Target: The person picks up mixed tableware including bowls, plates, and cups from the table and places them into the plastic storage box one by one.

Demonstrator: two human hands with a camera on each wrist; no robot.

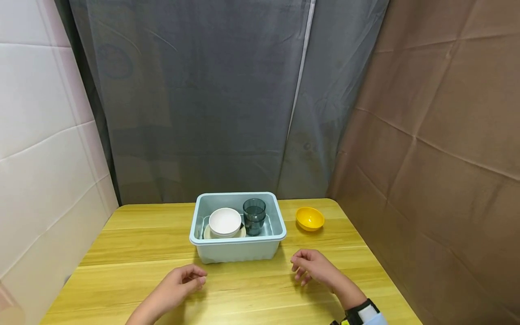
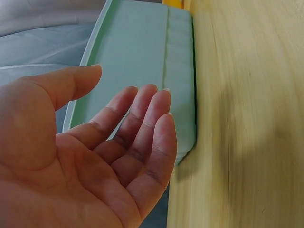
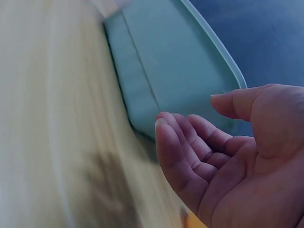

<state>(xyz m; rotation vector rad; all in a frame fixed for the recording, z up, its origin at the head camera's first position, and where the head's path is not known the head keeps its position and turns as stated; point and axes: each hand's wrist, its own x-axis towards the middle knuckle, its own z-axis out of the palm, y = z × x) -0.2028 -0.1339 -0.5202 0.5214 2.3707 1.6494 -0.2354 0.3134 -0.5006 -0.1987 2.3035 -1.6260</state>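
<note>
A pale blue-green plastic basin (image 1: 239,250) stands on the wooden table. Inside it, white bowls (image 1: 225,222) are stacked on a cream plate (image 1: 207,233), beside dark see-through cups (image 1: 254,216), one set in the other. My left hand (image 1: 178,286) hovers in front of the basin's left corner, its fingers loosely bent and holding nothing. Off the basin's front right corner is my right hand (image 1: 314,267), also without anything in it, fingers relaxed. A yellow bowl (image 1: 310,219) sits to the right of the basin, beyond the right hand.
The wooden table (image 1: 142,243) has rounded back corners. Grey cloth (image 1: 203,104) hangs behind it, with a white sheet (image 1: 48,135) on the left and brown cloth (image 1: 438,158) along the right edge. A black band (image 1: 361,311) circles the right wrist.
</note>
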